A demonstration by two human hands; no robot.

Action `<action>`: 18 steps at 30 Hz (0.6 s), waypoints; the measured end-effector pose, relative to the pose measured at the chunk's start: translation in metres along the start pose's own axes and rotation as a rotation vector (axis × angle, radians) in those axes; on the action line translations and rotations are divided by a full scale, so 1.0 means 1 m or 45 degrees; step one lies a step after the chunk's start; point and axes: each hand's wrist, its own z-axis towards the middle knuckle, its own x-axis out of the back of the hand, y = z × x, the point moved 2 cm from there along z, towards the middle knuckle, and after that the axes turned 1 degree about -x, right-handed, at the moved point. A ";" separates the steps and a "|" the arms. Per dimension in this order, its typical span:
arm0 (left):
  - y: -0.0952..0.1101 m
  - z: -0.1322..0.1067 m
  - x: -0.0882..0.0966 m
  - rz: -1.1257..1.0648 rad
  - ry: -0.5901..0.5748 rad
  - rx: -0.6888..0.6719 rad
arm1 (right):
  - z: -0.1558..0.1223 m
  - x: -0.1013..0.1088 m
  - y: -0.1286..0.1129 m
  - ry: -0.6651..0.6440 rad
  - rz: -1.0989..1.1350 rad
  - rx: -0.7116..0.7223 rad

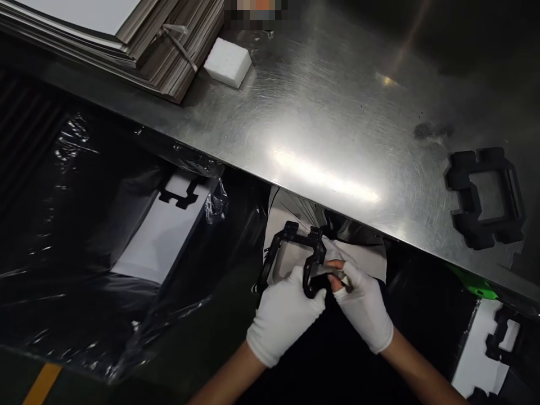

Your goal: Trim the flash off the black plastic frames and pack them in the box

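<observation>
Both my hands wear white gloves and work just below the front edge of a steel table (320, 118). My left hand (287, 312) is closed on a black foam frame (295, 247), holding its lower part. My right hand (365, 306), with bare fingertips showing, pinches the same frame at its right leg, along with a small grey piece I cannot make out. White sheet material (367, 256) lies behind the frame.
A second black foam frame (485, 197) lies on the table at the right. A white foam block (228, 62) and a strapped stack of grey boards (126, 39) sit at the back left. Black plastic bags (84, 225) with white sheets hang below the table.
</observation>
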 end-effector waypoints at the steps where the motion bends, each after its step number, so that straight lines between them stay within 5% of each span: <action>1: -0.002 -0.001 0.004 -0.147 -0.030 -0.011 | -0.003 0.006 0.003 0.031 0.019 0.004; 4: -0.007 -0.004 0.011 -0.546 -0.102 -0.086 | -0.010 0.016 0.009 0.045 0.072 0.045; 8: -0.007 -0.007 0.007 -1.053 -0.382 -0.061 | -0.004 0.007 0.001 -0.054 0.137 0.283; 12: -0.002 -0.010 0.006 -1.183 -0.499 -0.023 | 0.005 -0.005 -0.004 -0.152 0.091 0.543; 18: -0.007 -0.006 0.003 -1.355 -0.471 -0.057 | 0.001 0.007 0.021 0.049 0.120 0.233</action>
